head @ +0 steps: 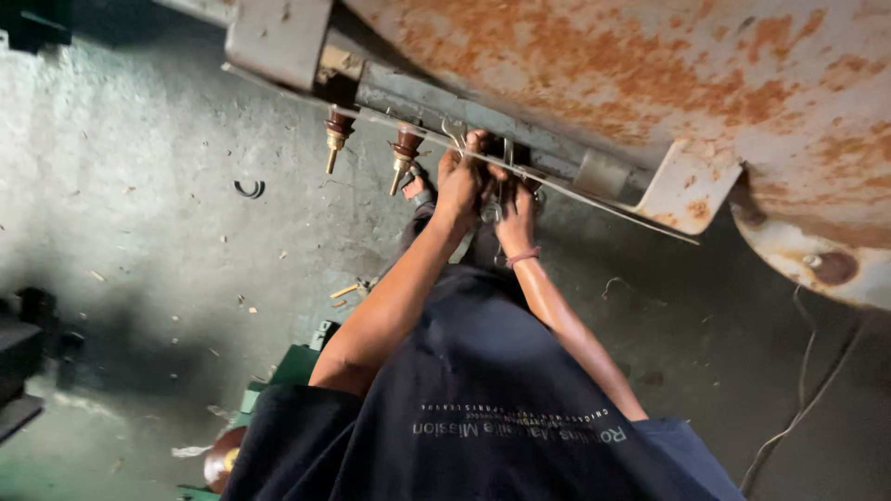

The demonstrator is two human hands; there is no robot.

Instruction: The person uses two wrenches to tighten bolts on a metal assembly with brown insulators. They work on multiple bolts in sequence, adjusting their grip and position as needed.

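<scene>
Your left hand (461,181) fingers are curled over the thin metal strip (594,197) under the rusty tank (650,65), right hand (515,211) just beside, its grip unclear.

A black ring (248,188) lies on the littered grey floor (139,186), green frame (288,366) nearby

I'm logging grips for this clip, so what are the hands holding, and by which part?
Both hands, left hand and right hand, close on the thin metal strip beneath the rusty tank, near its middle. What the fingers pinch there cannot be told.
</scene>
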